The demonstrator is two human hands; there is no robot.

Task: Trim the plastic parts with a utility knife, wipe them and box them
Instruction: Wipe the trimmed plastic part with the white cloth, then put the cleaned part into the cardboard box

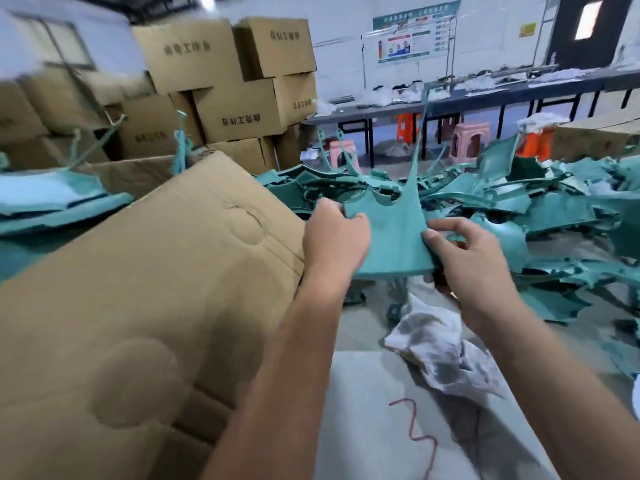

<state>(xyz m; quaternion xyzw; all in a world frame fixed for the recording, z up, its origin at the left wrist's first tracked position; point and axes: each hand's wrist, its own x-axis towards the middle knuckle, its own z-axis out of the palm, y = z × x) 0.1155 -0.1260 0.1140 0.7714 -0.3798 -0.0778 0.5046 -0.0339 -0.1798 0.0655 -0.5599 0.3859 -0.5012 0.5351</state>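
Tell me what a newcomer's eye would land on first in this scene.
First, the teal plastic part held up at centre, the left hand gripping its left edge and the right hand pinching its right edge. Behind and to the right sprawls a heap of teal parts. A big cardboard flap fills the left foreground, and a crumpled grey rag lies below the hands.

A flat teal plastic part (391, 244) with a matte surface, a broad lower edge and a long thin spike rising from its top sits at the centre of the frame, tilted up toward the camera. Behind it and across the right side, a heap of similar teal plastic parts (519, 202) lies jumbled. A crumpled white and grey wiping cloth (440, 348) lies below the held part. A large brown cardboard box (138, 289) fills the lower left, its flap raised.
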